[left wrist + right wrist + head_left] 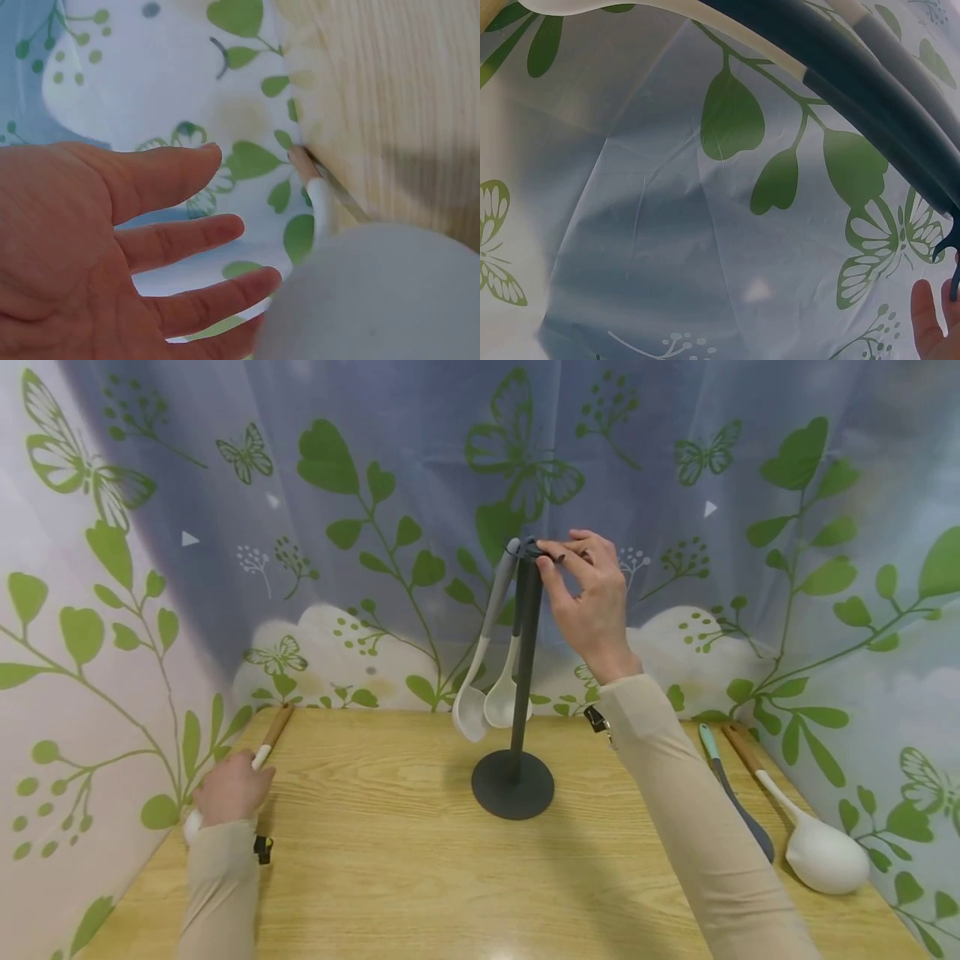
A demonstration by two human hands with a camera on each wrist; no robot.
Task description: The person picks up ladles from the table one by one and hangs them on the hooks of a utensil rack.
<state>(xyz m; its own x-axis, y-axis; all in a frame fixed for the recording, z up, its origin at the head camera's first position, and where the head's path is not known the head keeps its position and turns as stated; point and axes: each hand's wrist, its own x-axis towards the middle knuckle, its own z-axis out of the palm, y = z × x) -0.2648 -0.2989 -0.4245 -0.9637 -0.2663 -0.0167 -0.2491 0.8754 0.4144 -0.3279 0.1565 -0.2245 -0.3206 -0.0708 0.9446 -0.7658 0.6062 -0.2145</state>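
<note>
At the center a dark utensil stand (525, 677) rises from a round base. My right hand (592, 585) is at its top, thumb and index finger pinching one of its hooks (558, 558); in the right wrist view its fingertips (927, 319) appear beside the hooks. A white ladle with a grey handle (495, 593) hangs there, beside a second white utensil with a dark handle (501, 697). At the left edge, my left hand (232, 787) is over a white-headed, wooden-handled utensil (276, 727). Its fingers are spread and fairly straight near the rounded white head (375, 300).
Along the table's right side lie a dark utensil with a mint handle (738, 797) and a white ladle with a wooden handle (825, 856). A leaf-and-butterfly patterned curtain (420, 452) encloses the wooden table (390, 877) at the back and sides.
</note>
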